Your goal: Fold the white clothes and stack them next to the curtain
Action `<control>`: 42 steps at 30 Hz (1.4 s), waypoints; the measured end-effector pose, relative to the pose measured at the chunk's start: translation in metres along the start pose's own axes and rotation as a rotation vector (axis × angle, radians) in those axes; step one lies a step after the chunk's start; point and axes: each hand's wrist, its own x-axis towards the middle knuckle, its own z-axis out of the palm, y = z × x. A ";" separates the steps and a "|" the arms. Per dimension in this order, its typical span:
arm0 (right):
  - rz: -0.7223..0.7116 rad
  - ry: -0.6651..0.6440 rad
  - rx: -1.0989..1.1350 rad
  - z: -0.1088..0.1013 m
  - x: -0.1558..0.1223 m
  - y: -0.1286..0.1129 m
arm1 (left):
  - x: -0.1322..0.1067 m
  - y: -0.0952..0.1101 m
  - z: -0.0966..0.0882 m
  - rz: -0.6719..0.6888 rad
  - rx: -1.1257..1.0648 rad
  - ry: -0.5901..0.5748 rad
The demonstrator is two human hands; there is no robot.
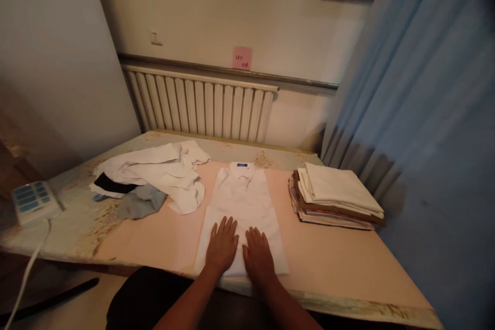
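A white shirt (242, 196) lies partly folded on the peach cloth (154, 240), its collar and blue label pointing away from me. My left hand (223, 245) rests flat on the shirt's lower part, fingers stretched out. Beside it, a small gap apart, my right hand (258, 255) also presses flat on the white fabric with the palm down. Neither hand grips anything. The shirt's edges show on both sides of my hands, while the fabric under my palms is hidden.
At the left is a loose heap of white garments (154, 165) with a grey cloth (142, 202). A stack of folded fabrics (340, 191) sits right, near the blue curtain (433, 165). A power strip (34, 201) with a cord occupies the far left; a radiator (201, 105) stands behind.
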 end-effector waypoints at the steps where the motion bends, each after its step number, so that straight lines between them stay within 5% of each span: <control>1: -0.010 0.006 -0.003 -0.001 -0.001 0.000 | 0.000 0.000 0.000 -0.002 -0.001 -0.002; 21: 0.069 -0.060 -0.065 -0.039 -0.005 0.050 | 0.000 -0.002 0.003 -0.003 -0.004 -0.022; 27: 0.067 -0.041 -0.065 -0.038 -0.005 0.048 | 0.006 0.036 0.011 -0.178 0.001 -0.079; 32: 0.050 -0.050 -0.070 -0.038 -0.006 0.050 | 0.000 0.071 0.019 -0.028 -0.054 -0.053; 42: 0.056 -0.037 -0.072 -0.038 -0.006 0.050 | -0.008 0.061 0.012 0.056 -0.032 -0.028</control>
